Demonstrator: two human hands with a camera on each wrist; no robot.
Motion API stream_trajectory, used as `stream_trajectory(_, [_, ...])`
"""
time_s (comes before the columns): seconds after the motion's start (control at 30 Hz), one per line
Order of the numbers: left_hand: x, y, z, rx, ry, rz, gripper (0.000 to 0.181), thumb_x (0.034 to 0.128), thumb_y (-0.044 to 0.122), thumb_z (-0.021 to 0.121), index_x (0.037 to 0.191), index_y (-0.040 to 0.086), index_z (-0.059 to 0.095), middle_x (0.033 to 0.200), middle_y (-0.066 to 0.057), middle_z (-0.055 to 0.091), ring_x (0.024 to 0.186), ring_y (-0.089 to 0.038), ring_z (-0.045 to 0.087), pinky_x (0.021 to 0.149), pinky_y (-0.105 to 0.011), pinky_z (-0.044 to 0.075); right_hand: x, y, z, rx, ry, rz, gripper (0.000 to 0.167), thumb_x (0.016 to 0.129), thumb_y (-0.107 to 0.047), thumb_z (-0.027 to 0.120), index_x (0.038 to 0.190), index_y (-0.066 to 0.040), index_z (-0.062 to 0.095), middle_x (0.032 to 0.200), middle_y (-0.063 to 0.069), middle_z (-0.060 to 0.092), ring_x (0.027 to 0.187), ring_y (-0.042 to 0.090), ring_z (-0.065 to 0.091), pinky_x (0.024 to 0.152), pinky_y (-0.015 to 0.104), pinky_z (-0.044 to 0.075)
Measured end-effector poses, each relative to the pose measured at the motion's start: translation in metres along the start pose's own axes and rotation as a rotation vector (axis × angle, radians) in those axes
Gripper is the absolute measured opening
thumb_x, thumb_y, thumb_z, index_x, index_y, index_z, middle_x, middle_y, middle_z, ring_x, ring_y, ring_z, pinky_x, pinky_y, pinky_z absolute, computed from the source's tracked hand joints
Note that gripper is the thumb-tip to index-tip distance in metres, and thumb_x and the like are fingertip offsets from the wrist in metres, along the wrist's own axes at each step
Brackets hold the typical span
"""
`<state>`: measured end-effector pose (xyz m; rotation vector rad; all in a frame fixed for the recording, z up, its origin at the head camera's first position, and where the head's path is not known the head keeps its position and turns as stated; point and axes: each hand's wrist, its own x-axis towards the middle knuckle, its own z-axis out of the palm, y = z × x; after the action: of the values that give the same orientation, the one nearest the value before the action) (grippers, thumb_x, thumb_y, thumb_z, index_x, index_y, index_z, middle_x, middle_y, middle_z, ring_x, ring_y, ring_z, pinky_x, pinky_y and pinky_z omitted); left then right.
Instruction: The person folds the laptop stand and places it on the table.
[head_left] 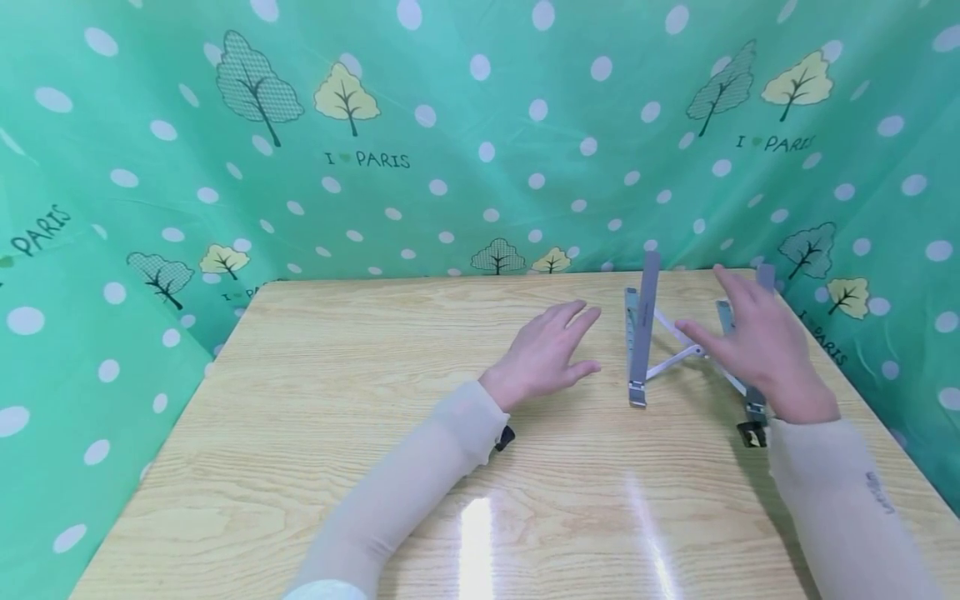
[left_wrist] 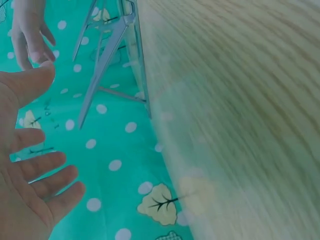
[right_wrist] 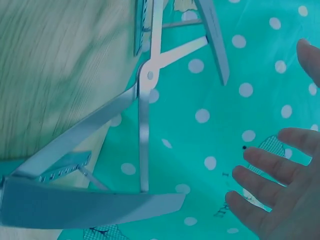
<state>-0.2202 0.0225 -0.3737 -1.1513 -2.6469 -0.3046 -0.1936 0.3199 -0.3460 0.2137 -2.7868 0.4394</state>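
Hovering about the stand point(head_left: 643, 325), I hold nothing: my left hand point(head_left: 543, 350) is out to its left, my right hand point(head_left: 765, 342) over its right side, and the wrist views show neither touching it. On both hands the fingers point(right_wrist: 272, 165) lie apart, clasping nothing. The stand is on the right part of the surface point(head_left: 300, 417), near the back edge, its two arms point(right_wrist: 95, 207) raised and its crossed struts point(right_wrist: 144, 145) spread from the pivot point(right_wrist: 150, 75). I judge the step in hand to be unfolding or adjusting it; whether I am reaching in or letting go, I cannot tell. Any further handling calls for gripping both arms evenly, well away from the pivot, which could pinch.
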Motion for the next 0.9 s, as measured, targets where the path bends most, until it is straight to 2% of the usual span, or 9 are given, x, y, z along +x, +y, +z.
stream_trajectory(0.27, [0.015,0.007,0.004,-0.039,-0.018,-0.031,0.073,0.0891,0.049,0.062,0.148,0.015,0.034,0.149,-0.011,0.035,0.135,-0.024,0.036,0.109,-0.036,0.034,0.003,0.012,-0.001,-0.004,-0.062,0.084,0.093,0.086,-0.062,0.056,0.155,-0.016,0.012,0.149,0.030,0.026,0.127,0.055,0.029,0.089,0.075,0.026])
stream_trajectory(0.43, [0.026,0.014,0.006,-0.044,-0.044,-0.032,0.072,0.0892,0.048,0.062,0.148,0.015,0.035,0.149,-0.009,0.035,0.135,-0.022,0.036,0.108,-0.033,0.035,-0.001,0.021,-0.002,0.005,-0.065,0.104,0.092,0.087,-0.060,0.055,0.155,-0.016,0.012,0.149,0.030,0.025,0.127,0.055,0.029,0.088,0.075,0.027])
stream_trajectory(0.67, [0.035,0.017,0.013,-0.058,-0.026,-0.040,0.072,0.0891,0.048,0.062,0.147,0.016,0.035,0.148,-0.007,0.037,0.133,-0.020,0.039,0.106,-0.030,0.038,0.000,0.031,-0.001,0.009,-0.074,0.127,0.092,0.087,-0.060,0.055,0.155,-0.015,0.012,0.147,0.032,0.027,0.125,0.055,0.030,0.086,0.075,0.028])
stream_trajectory(0.9, [0.042,0.015,0.019,-0.133,-0.027,-0.072,0.073,0.0876,0.046,0.066,0.147,0.017,0.036,0.143,-0.005,0.041,0.127,-0.017,0.044,0.101,-0.028,0.043,-0.001,0.042,-0.003,0.039,-0.088,0.137,0.093,0.088,-0.057,0.056,0.155,-0.014,0.008,0.146,0.034,0.025,0.127,0.056,0.027,0.089,0.075,0.026])
